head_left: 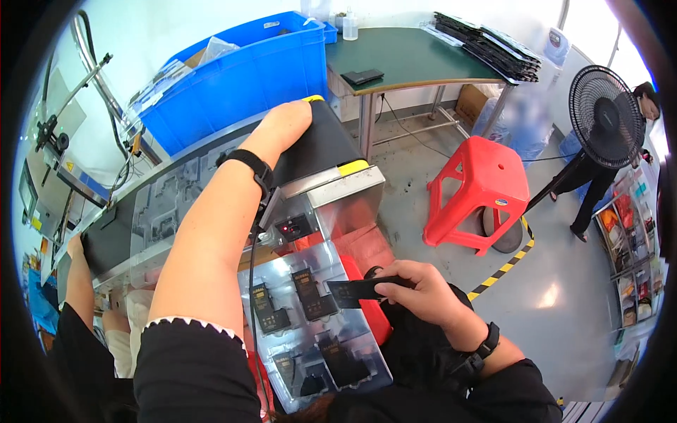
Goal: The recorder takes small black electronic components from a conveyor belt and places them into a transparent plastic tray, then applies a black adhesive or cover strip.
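Factory floor, red plastic stool (479, 187) far right. Your right hand (422, 290) pinches a flat black battery-like part (356, 291) over the clear plastic tray (282, 271); your left hand (285, 123) rests flat on the black conveyor belt (321, 144). You look mid-loading; seat it squarely in a pocket.

You are on a small factory assembly floor. A black conveyor belt (321, 144) runs past you, with a clear tray (317, 317) of flat black parts at its end. A blue plastic crate (240, 77) sits beside the line, and a green-topped desk (416, 60) carries stacked black trays (483, 46). A red plastic stool (479, 190), a black pedestal fan (599, 120) and yellow-black hazard tape (504, 266) on the grey floor complete it.
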A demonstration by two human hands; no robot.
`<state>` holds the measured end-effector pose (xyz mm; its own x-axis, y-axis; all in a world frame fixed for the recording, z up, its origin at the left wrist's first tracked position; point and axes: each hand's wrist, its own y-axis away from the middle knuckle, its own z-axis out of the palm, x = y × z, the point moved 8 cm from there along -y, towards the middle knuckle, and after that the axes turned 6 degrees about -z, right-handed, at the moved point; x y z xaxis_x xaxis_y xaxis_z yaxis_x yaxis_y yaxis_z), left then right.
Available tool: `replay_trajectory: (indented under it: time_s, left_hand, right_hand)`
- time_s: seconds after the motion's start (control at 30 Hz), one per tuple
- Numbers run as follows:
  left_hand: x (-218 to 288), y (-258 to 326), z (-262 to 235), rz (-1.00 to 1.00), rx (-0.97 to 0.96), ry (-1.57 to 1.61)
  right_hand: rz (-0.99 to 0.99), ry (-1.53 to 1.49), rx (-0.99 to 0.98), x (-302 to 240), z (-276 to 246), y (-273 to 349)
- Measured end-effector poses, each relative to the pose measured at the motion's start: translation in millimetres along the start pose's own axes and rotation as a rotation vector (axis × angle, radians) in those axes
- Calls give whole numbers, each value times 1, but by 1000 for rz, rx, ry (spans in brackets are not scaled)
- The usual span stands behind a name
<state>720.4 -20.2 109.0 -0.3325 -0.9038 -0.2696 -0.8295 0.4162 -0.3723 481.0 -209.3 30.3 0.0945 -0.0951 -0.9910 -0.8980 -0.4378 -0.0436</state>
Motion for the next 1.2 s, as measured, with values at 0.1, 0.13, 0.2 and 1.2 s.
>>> replay_trajectory:
  time_s: [0.1, 0.13, 0.2, 1.2]
  left_hand:
    - [-26, 5, -35, -213, 264, 74]
    - [-36, 10, -47, -253, 321, 142]
    - [-41, 26, -100, -329, 466, 409]
    - [131, 457, -45, -917, -722, 645]
  right_hand:
    - [-15, 18, -31, 1, 5, -2]
    - [-38, 74, -75, 1, 10, -2]
    - [-15, 30, -206, -2, 27, 4]
    - [-936, 1400, -9, -110, 45, -72]
